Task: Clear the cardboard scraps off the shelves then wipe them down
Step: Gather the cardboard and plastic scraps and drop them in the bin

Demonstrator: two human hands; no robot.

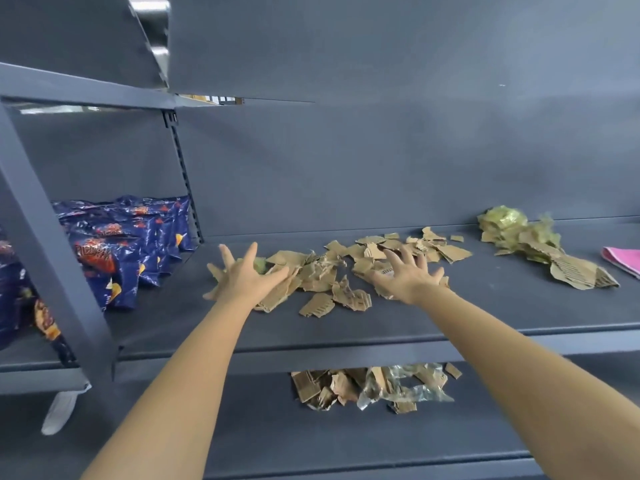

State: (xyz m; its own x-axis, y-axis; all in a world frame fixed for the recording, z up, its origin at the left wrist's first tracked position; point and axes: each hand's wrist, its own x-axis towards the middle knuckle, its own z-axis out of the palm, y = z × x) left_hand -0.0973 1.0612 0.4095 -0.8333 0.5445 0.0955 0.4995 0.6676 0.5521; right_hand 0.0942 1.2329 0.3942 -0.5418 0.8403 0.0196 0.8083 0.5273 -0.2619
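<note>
Torn brown cardboard scraps (332, 278) lie scattered across the middle of a dark grey shelf (450, 320). My left hand (242, 275) hovers with fingers spread over the left end of the pile, touching its edge. My right hand (407, 275) is spread flat over the pile's right part, covering some pieces. Neither hand holds anything. A second heap of cardboard mixed with yellow-green crumpled plastic (530, 247) lies further right. A pink cloth (623, 261) shows at the right edge of the same shelf. More scraps with clear plastic (370, 386) lie on the shelf below.
Blue snack bags (121, 247) fill the neighbouring bay to the left, behind a slanted grey upright (52, 258). The back panel (381, 161) closes the shelf behind the scraps. A white object (59, 414) hangs under the left shelf.
</note>
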